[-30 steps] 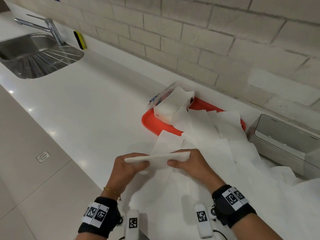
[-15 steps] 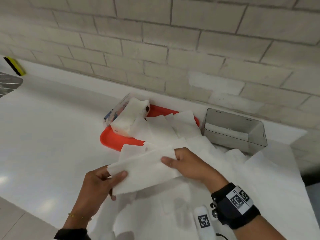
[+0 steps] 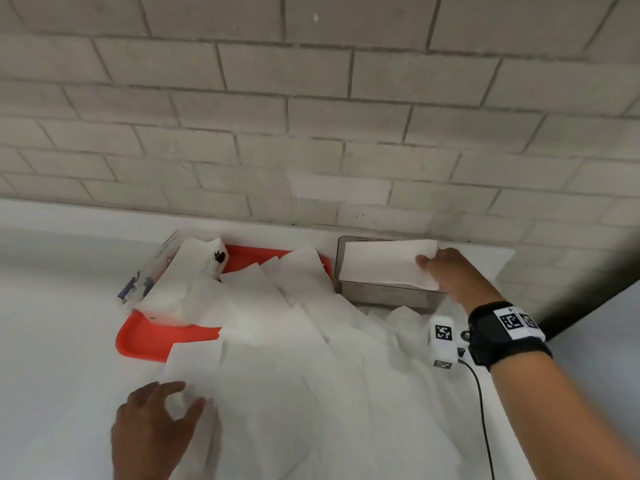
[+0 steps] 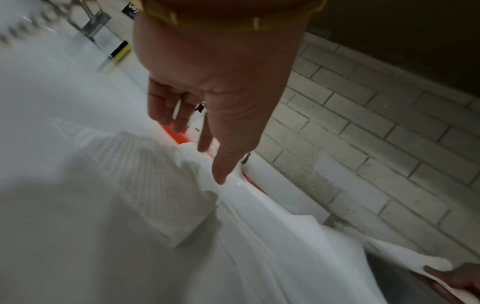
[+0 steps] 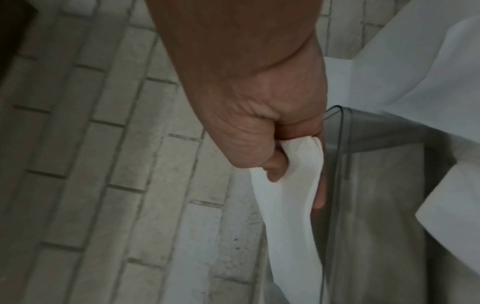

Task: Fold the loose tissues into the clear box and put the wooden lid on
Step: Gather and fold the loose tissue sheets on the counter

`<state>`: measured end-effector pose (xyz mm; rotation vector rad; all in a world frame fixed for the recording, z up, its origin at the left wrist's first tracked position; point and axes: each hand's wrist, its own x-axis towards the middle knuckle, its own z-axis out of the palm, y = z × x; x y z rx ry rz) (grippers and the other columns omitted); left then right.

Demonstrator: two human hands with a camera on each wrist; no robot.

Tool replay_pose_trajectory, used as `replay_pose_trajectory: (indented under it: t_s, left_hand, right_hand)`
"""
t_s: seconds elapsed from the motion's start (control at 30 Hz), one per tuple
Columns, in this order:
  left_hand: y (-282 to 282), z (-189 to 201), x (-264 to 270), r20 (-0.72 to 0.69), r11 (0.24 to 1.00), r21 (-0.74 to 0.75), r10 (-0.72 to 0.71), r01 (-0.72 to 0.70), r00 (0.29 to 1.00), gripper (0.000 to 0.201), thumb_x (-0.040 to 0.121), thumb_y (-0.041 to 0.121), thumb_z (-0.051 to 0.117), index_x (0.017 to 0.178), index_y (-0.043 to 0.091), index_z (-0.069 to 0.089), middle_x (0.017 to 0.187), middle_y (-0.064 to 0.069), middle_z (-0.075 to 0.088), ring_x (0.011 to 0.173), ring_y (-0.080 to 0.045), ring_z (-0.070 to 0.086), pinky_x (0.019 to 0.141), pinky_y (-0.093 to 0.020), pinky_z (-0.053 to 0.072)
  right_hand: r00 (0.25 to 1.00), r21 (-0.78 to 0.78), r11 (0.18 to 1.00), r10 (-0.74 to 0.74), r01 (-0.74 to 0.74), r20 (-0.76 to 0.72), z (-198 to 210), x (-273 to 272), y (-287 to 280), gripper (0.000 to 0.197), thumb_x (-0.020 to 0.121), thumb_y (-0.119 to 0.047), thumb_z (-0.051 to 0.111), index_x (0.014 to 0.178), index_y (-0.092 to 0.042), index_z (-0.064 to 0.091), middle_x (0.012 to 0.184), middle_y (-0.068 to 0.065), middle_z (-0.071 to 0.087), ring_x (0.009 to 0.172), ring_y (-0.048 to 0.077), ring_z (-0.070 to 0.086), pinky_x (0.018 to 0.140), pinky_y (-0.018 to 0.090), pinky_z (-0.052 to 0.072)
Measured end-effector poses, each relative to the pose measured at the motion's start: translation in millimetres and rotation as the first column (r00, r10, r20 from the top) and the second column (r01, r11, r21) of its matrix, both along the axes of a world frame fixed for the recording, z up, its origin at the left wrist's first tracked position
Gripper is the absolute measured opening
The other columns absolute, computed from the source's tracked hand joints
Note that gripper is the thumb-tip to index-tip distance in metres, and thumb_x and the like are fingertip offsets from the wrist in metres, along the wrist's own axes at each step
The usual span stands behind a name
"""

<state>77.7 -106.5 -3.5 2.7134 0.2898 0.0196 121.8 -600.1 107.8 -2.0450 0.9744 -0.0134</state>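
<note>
A wall of pale grey brick (image 3: 311,116) rises behind a glossy white bench (image 3: 52,306). At the left of the things on it lies an orange plastic tray (image 3: 145,337), which carries an opened clear plastic pack of white tissues (image 3: 180,289) tipped on its side. Loose white tissue sheets (image 3: 294,375) spill from the tray across the bench toward the person, overlapping one another. The left hand (image 3: 152,431) hovers low over the near left edge of these sheets with fingers spread and relaxed, grasping nothing; whether the fingertips touch the paper cannot be told. Just beside the tray's right end, against the wall, stands the clear rectangular box (image 3: 388,299) with rounded corners, its top uncovered. Over its opening the right hand (image 3: 453,275) pinches a folded white tissue (image 3: 384,263) by its right end, thumb on top and fingers curled beneath, so the tissue lies flat across the box's mouth. The right wrist view shows the same pinch beside the box's clear wall (image 5: 345,185). A black wrist strap with printed markers (image 3: 509,330) circles the right forearm.
</note>
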Motion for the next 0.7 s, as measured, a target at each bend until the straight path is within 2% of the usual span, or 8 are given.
replay_pose_trajectory:
  t_s: [0.1,0.2,0.3,0.4,0.47,0.53,0.67,0.7]
  left_hand:
    - [3,-2,11,-0.255,0.983,0.152,0.136,-0.1,0.957,0.086,0.049,0.092,0.072,0.114,0.037,0.069,0.118,-0.002,0.074,0.105,-0.028,0.07,0.096,-0.042,0.056]
    - [5,-3,18,-0.36,0.972,0.22,0.155,-0.078,0.92,0.113,0.035,0.104,0.059,0.123,0.034,0.06,0.115,0.003,0.072,0.104,-0.022,0.069,0.097,-0.037,0.055]
    - [12,-12,28,-0.443,0.979,0.151,0.193,-0.139,0.876,0.134,0.034,0.088,0.082,0.144,0.019,0.05,0.136,-0.011,0.064,0.122,-0.033,0.061,0.108,-0.046,0.047]
    - [18,-13,40,-0.536,0.974,-0.015,0.185,-0.228,0.824,0.152,0.023,0.066,0.097,0.154,0.011,0.041,0.148,-0.021,0.055,0.132,-0.042,0.054,0.113,-0.054,0.043]
    - [15,-8,43,-0.561,0.956,-0.113,0.164,-0.271,0.812,0.15,0.022,0.046,0.103,0.153,0.004,0.042,0.148,-0.025,0.055,0.13,-0.044,0.056,0.112,-0.056,0.043]
    - [14,-10,44,-0.57,0.932,-0.183,0.158,-0.313,0.806,0.14,0.028,0.03,0.106,0.149,-0.003,0.043,0.146,-0.028,0.056,0.126,-0.046,0.058,0.112,-0.058,0.043]
    - [14,-13,48,-0.568,0.942,-0.186,0.128,-0.279,0.813,0.136,0.023,0.052,0.105,0.139,0.003,0.056,0.138,-0.021,0.065,0.117,-0.041,0.063,0.11,-0.054,0.047]
    - [12,-11,47,-0.563,0.95,-0.16,0.135,-0.268,0.815,0.129,0.029,0.055,0.104,0.138,0.004,0.059,0.137,-0.019,0.067,0.116,-0.038,0.064,0.11,-0.051,0.048]
  right_hand:
    - [0.991,-0.05,0.998,0.023,-0.03,-0.13,-23,21,-11,0.041,0.101,-0.031,0.063,0.124,0.002,0.057,0.086,0.01,0.061,0.072,0.026,0.058,0.069,0.032,0.044]
    - [0.983,-0.069,0.995,0.053,-0.066,-0.173,-40,37,-15,0.04,0.102,-0.026,0.061,0.129,0.003,0.057,0.088,0.009,0.06,0.081,0.028,0.059,0.076,0.032,0.047]
    - [0.963,-0.107,0.982,0.124,-0.154,-0.241,-41,46,-15,0.048,0.103,-0.023,0.058,0.142,0.003,0.05,0.122,0.017,0.064,0.097,0.031,0.059,0.081,0.032,0.048]
    - [0.948,-0.133,0.972,0.152,-0.195,-0.278,-43,50,-16,0.055,0.102,-0.017,0.054,0.154,-0.001,0.04,0.149,0.018,0.054,0.126,0.035,0.058,0.089,0.032,0.047]
    - [0.942,-0.136,0.971,0.15,-0.198,-0.301,-46,50,-18,0.061,0.102,-0.013,0.053,0.159,-0.004,0.034,0.158,0.017,0.045,0.14,0.035,0.05,0.105,0.035,0.046]
    - [0.939,-0.142,0.97,0.148,-0.2,-0.31,-47,50,-18,0.062,0.101,-0.011,0.052,0.16,-0.003,0.031,0.161,0.017,0.042,0.143,0.034,0.047,0.111,0.036,0.043]
    - [0.927,-0.19,0.95,0.176,-0.248,-0.331,-51,49,-16,0.055,0.099,-0.011,0.057,0.151,-0.001,0.043,0.151,0.017,0.053,0.136,0.034,0.055,0.1,0.034,0.049]
    - [0.922,-0.208,0.941,0.187,-0.268,-0.34,-52,48,-14,0.05,0.098,-0.014,0.06,0.145,0.0,0.05,0.147,0.017,0.057,0.132,0.034,0.058,0.096,0.033,0.05]
